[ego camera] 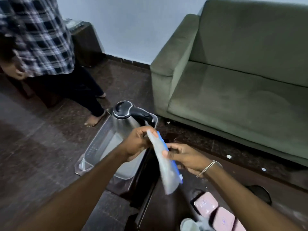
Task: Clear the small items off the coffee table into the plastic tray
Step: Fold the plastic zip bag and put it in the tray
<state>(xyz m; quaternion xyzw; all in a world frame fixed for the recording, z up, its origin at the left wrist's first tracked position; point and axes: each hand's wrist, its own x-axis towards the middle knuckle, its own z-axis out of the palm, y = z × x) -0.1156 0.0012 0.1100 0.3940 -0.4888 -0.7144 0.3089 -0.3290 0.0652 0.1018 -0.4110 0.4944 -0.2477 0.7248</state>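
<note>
Clear plastic tray [93, 147] is sitting at the dark coffee table [150, 212] edge, carrying a steel kettle with a black lid [126, 114]. Just right of that tray, we are gripping a flat pale packet with a blue edge [166, 164]: our left hand [138, 140] is pinching its top, our right hand [185, 157] is pinching its middle.

A: Both hands on a flat pale packet [164, 161] with a blue edge; left hand [138, 142] pinching top end, right hand [185, 158] gripping mid-length.
B: Tray?
A: Clear plastic tray [93, 150] beneath left hand, steel kettle [126, 117] standing at far end.
B: Desk?
A: Dark desk [150, 210] below; pink blocks [215, 212] near right forearm. Motion blur.
</note>
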